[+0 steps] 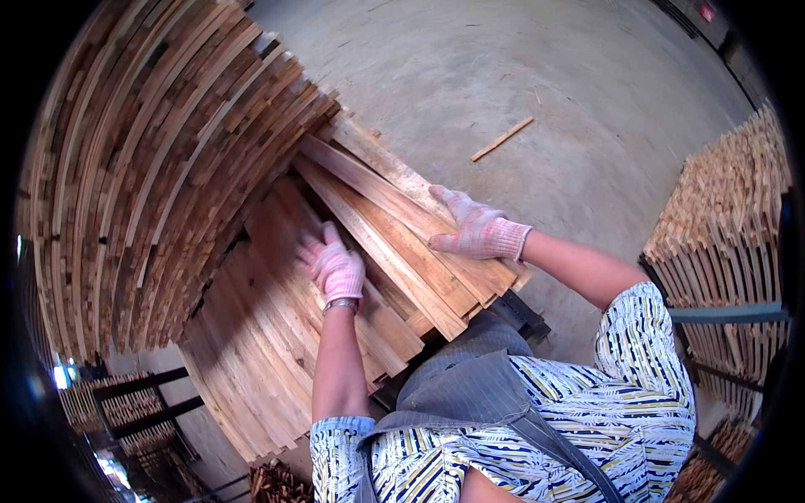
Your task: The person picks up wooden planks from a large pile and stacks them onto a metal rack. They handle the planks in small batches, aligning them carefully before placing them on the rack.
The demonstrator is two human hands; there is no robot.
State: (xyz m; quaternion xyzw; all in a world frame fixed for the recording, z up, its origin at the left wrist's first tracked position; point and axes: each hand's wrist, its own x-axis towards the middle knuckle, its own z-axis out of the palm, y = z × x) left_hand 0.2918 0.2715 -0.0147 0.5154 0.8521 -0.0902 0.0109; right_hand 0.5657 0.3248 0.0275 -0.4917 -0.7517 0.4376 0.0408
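My right hand point(478, 227), in a pink-and-white knitted glove, lies across the right end of the loose wooden boards point(402, 267). Its thumb and fingers span a board at the right edge; the undersides of the fingers are hidden. Several of these boards lie at a slant over the layer below, fanned out from one another. My left hand point(332, 265), gloved alike and slightly blurred, is over the boards to the left with its fingers spread and nothing in them. Beneath and beside it, flat planks point(260, 335) lie side by side in a row.
A tall stack of wooden slats point(159, 168) rises at the left, close to the boards. On the concrete floor point(570, 75) lies a single stick point(502, 139). More stacked slats point(721, 210) stand at the right behind a grey-blue bar point(729, 313). Dark metal rails point(151, 381) are at the lower left.
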